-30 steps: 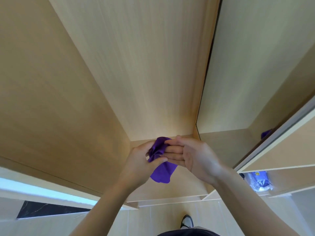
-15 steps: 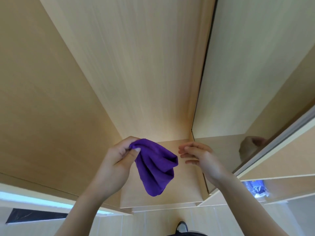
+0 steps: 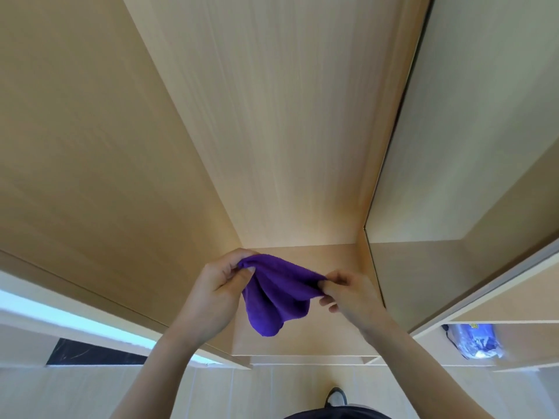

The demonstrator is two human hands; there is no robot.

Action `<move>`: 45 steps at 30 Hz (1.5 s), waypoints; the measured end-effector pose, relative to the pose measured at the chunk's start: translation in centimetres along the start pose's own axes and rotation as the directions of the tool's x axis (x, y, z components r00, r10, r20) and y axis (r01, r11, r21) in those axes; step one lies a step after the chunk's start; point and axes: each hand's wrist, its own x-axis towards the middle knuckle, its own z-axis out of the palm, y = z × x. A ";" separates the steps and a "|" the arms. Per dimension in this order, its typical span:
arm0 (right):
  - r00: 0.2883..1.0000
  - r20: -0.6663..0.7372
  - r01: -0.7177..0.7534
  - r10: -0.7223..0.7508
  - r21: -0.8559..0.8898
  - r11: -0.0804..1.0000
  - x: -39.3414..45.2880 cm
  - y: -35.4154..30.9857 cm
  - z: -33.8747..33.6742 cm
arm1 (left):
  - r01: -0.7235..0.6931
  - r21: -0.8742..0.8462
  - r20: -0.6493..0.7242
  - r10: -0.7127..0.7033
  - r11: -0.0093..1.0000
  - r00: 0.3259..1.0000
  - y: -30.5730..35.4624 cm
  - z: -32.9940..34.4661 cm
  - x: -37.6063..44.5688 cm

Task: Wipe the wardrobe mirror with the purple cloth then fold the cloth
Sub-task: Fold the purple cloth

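Right hand newly on soft cloth

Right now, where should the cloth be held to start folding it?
By its top corners, as now: left hand pinches one end, right hand the other, each coming from its own side. The cloth sags in loose folds below that edge, so stretching it should flatten it.

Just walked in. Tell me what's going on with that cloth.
A person stands at an open wardrobe and holds a purple cloth up in both hands. The left hand pinches one top corner and the right hand pinches the other, so the cloth hangs loose between them, not yet folded. The mirror is to the right.
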 end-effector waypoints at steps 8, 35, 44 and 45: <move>0.952 -0.169 0.262 -0.254 0.022 0.965 -1.0 -2.6 -0.4 | 0.077 0.051 -0.059 -0.074 0.996 0.996 -2.7 -1.4 -0.6; 0.952 -0.121 0.295 -0.280 0.132 0.946 -8.5 -3.2 4.7 | 0.417 0.065 -0.120 -0.408 0.907 0.905 1.5 -3.8 -0.9; 0.889 0.114 0.318 -0.444 0.543 0.777 -9.6 -11.4 1.3 | 0.333 -0.638 0.373 -0.100 0.694 0.922 6.3 -5.7 2.6; 0.914 0.126 0.261 -0.385 0.543 0.798 -9.2 -9.2 1.9 | 0.401 -0.622 0.428 -0.137 0.672 0.893 4.2 -4.3 1.7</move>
